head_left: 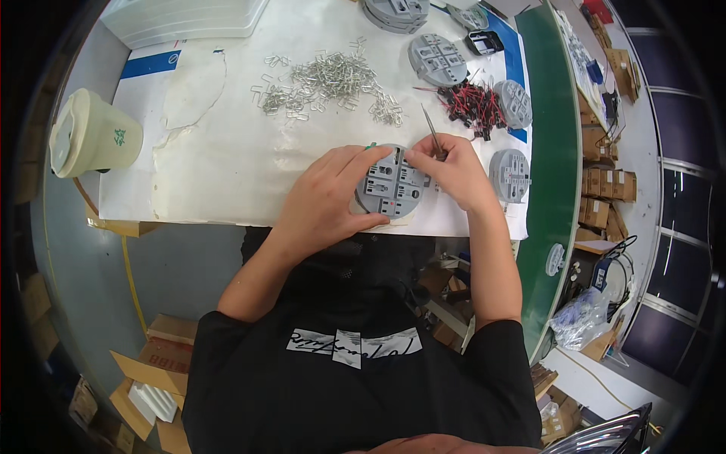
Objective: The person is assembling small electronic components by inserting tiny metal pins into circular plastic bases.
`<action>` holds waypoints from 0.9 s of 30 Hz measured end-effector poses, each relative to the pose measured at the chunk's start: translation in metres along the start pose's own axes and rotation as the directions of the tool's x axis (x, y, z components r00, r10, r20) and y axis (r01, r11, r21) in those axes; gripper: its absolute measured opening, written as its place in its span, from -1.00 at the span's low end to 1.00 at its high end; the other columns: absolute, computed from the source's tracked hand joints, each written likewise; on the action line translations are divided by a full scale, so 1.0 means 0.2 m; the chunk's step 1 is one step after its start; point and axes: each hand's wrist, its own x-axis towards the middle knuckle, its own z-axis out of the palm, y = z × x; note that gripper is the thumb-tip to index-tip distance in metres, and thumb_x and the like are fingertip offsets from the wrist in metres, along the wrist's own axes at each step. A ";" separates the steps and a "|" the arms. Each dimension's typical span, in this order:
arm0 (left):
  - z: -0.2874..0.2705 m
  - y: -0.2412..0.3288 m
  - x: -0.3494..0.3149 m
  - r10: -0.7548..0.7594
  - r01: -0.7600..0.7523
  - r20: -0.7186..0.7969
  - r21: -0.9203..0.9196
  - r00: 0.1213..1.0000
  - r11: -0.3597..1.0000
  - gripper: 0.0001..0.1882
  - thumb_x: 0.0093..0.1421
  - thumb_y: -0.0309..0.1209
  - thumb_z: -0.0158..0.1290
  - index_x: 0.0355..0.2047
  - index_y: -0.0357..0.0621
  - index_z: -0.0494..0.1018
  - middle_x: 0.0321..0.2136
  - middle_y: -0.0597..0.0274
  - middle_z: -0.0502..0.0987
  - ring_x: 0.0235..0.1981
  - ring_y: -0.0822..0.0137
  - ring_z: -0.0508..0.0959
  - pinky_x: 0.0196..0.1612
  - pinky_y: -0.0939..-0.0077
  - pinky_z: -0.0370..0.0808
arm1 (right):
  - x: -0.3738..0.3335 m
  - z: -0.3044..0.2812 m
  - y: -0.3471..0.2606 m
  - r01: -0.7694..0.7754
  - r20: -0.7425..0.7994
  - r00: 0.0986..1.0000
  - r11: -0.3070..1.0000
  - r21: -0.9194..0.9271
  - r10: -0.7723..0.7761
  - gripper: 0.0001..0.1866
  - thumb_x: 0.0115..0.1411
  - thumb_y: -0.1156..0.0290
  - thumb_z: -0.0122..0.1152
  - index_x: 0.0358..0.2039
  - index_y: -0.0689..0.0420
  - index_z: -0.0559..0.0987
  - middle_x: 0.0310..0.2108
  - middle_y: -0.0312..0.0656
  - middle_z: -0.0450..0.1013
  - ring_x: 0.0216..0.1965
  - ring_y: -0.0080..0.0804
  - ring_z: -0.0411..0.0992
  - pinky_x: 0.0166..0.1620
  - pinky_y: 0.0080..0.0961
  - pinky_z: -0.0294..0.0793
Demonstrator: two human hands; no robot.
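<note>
A round grey plastic disc (393, 187) with rectangular recesses and small dark parts lies at the front edge of the white-covered table. My left hand (325, 189) is wrapped round its left side, thumb at the near edge and fingers at the far edge. At the disc's far right, my right hand (457, 170) grips a slim pointed metal tool (431, 129), tip pointing away from me. The thumb of that hand touches the disc near its far edge. A bit of green shows beside my left fingertips, too small to name. The tool's lower end is hidden in my fingers.
Bent silvery wire pieces (333, 79) are heaped beyond my hands. Right of them lies a pile of red and black wired parts (473, 106). Similar grey discs (439, 59) stand at the back and right. A pale bucket (98, 136) sits at the left, near a translucent bin (181, 23).
</note>
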 end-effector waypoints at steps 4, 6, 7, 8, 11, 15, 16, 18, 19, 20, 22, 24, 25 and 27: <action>0.00 0.00 0.00 0.016 -0.016 0.016 0.007 1.000 1.000 -0.07 -0.13 -0.26 0.50 0.29 -0.07 0.38 0.03 0.01 0.52 0.09 -0.05 0.51 0.16 0.13 0.47 | -0.03 -0.02 -0.04 -0.168 0.054 0.985 0.974 0.150 0.162 -0.82 0.23 0.36 0.46 -0.30 0.21 0.68 -0.48 -0.43 0.53 -0.51 -0.71 0.38 -0.42 -0.67 0.33; 0.00 -0.01 0.01 0.011 -0.011 0.030 0.012 0.999 1.000 -0.06 -0.14 -0.26 0.50 0.29 -0.07 0.38 0.04 0.01 0.52 0.09 -0.05 0.51 0.16 0.13 0.47 | -0.03 -0.01 -0.02 -0.149 0.052 0.989 0.971 0.186 0.141 -0.80 0.21 0.36 0.47 -0.30 0.22 0.68 -0.47 -0.42 0.54 -0.49 -0.71 0.39 -0.41 -0.67 0.34; 0.00 -0.01 0.02 0.004 -0.004 0.032 0.010 0.999 1.000 -0.06 -0.14 -0.26 0.51 0.29 -0.08 0.39 0.05 0.01 0.52 0.09 -0.06 0.51 0.16 0.14 0.47 | -0.04 0.00 -0.01 -0.139 0.051 0.990 0.969 0.205 0.131 -0.79 0.20 0.36 0.48 -0.29 0.22 0.68 -0.46 -0.41 0.54 -0.48 -0.71 0.40 -0.40 -0.67 0.35; 0.00 -0.01 0.02 -0.003 0.003 0.034 0.008 0.999 1.000 -0.06 -0.15 -0.27 0.51 0.29 -0.08 0.39 0.06 0.01 0.52 0.09 -0.06 0.51 0.16 0.14 0.47 | -0.03 0.00 0.00 -0.138 0.050 0.990 0.966 0.220 0.131 -0.79 0.20 0.36 0.48 -0.29 0.22 0.68 -0.46 -0.41 0.54 -0.48 -0.71 0.40 -0.40 -0.67 0.35; -0.01 0.03 0.04 -0.049 0.049 0.068 0.002 0.996 0.999 -0.05 -0.16 -0.28 0.52 0.29 -0.09 0.40 0.06 0.02 0.53 0.10 -0.06 0.51 0.16 0.15 0.48 | -0.02 0.02 0.06 -0.058 0.018 0.998 0.979 0.197 0.056 -0.78 0.17 0.37 0.48 -0.29 0.25 0.67 -0.45 -0.38 0.55 -0.47 -0.70 0.41 -0.39 -0.68 0.36; -0.01 0.04 0.05 -0.088 0.086 0.089 0.026 0.992 0.996 -0.02 -0.19 -0.33 0.55 0.30 -0.13 0.41 0.06 0.07 0.54 0.09 0.05 0.54 0.14 0.25 0.51 | 0.00 0.02 0.01 -0.106 0.030 0.994 0.988 0.115 0.103 -0.78 0.15 0.40 0.47 -0.28 0.27 0.67 -0.43 -0.34 0.57 -0.43 -0.68 0.44 -0.34 -0.68 0.40; -0.01 0.04 0.05 -0.096 0.093 0.087 0.038 0.992 0.995 -0.01 -0.20 -0.35 0.56 0.31 -0.15 0.42 0.06 0.09 0.54 0.09 0.10 0.55 0.12 0.29 0.53 | 0.01 0.01 0.03 -0.103 0.031 0.995 0.986 0.131 0.100 -0.78 0.15 0.40 0.47 -0.28 0.27 0.67 -0.43 -0.34 0.57 -0.43 -0.68 0.44 -0.34 -0.68 0.40; 0.00 0.04 0.05 -0.096 0.092 0.097 0.044 0.991 0.995 -0.01 -0.20 -0.36 0.56 0.31 -0.15 0.42 0.06 0.09 0.53 0.10 0.11 0.54 0.14 0.30 0.53 | 0.02 -0.01 0.06 -0.032 0.079 0.997 0.987 0.157 0.020 -0.79 0.15 0.40 0.45 -0.29 0.27 0.66 -0.43 -0.33 0.57 -0.42 -0.67 0.45 -0.32 -0.66 0.42; 0.00 0.04 0.06 -0.095 0.092 0.097 0.037 0.991 0.995 0.00 -0.21 -0.37 0.56 0.31 -0.15 0.42 0.07 0.09 0.53 0.11 0.13 0.54 0.16 0.31 0.52 | 0.03 -0.01 0.07 0.004 0.101 0.995 0.986 0.169 -0.021 -0.79 0.16 0.40 0.44 -0.30 0.28 0.66 -0.43 -0.32 0.57 -0.41 -0.66 0.46 -0.31 -0.65 0.43; 0.00 0.04 0.06 -0.097 0.095 0.092 0.029 0.991 0.995 0.00 -0.21 -0.39 0.56 0.31 -0.16 0.42 0.08 0.09 0.52 0.11 0.14 0.54 0.18 0.31 0.51 | 0.03 -0.01 0.07 0.007 0.102 0.994 0.984 0.179 -0.026 -0.79 0.16 0.40 0.44 -0.30 0.28 0.66 -0.43 -0.32 0.57 -0.41 -0.66 0.46 -0.31 -0.65 0.43; 0.01 0.05 0.06 -0.108 0.105 0.098 0.031 0.989 0.994 0.00 -0.21 -0.40 0.57 0.31 -0.16 0.42 0.09 0.10 0.51 0.12 0.15 0.53 0.20 0.32 0.50 | 0.02 -0.03 0.05 -0.072 0.103 0.993 0.976 0.208 0.051 -0.78 0.15 0.38 0.43 -0.32 0.28 0.66 -0.44 -0.32 0.57 -0.40 -0.65 0.46 -0.30 -0.63 0.44; 0.01 0.05 0.06 -0.124 0.123 0.101 0.014 0.987 0.992 0.01 -0.23 -0.42 0.57 0.31 -0.16 0.41 0.10 0.10 0.50 0.13 0.17 0.53 0.24 0.32 0.49 | 0.03 -0.02 0.05 -0.109 0.105 0.991 0.968 0.225 0.087 -0.78 0.15 0.37 0.43 -0.33 0.28 0.66 -0.44 -0.32 0.56 -0.40 -0.64 0.47 -0.30 -0.63 0.44; 0.01 0.05 0.06 -0.125 0.124 0.105 0.020 0.987 0.992 0.01 -0.23 -0.42 0.57 0.31 -0.16 0.41 0.10 0.10 0.50 0.13 0.17 0.53 0.24 0.32 0.49 | 0.03 -0.01 0.06 -0.068 0.083 0.995 0.982 0.178 0.054 -0.77 0.13 0.36 0.41 -0.34 0.29 0.66 -0.46 -0.29 0.57 -0.42 -0.61 0.48 -0.30 -0.60 0.46; 0.01 0.05 0.06 -0.129 0.129 0.106 0.004 0.986 0.992 0.02 -0.23 -0.44 0.57 0.31 -0.16 0.41 0.10 0.11 0.49 0.14 0.17 0.52 0.26 0.33 0.47 | 0.04 0.01 0.07 0.011 0.044 0.999 0.997 0.078 -0.015 -0.75 0.09 0.34 0.38 -0.38 0.31 0.68 -0.49 -0.24 0.58 -0.45 -0.54 0.50 -0.31 -0.54 0.50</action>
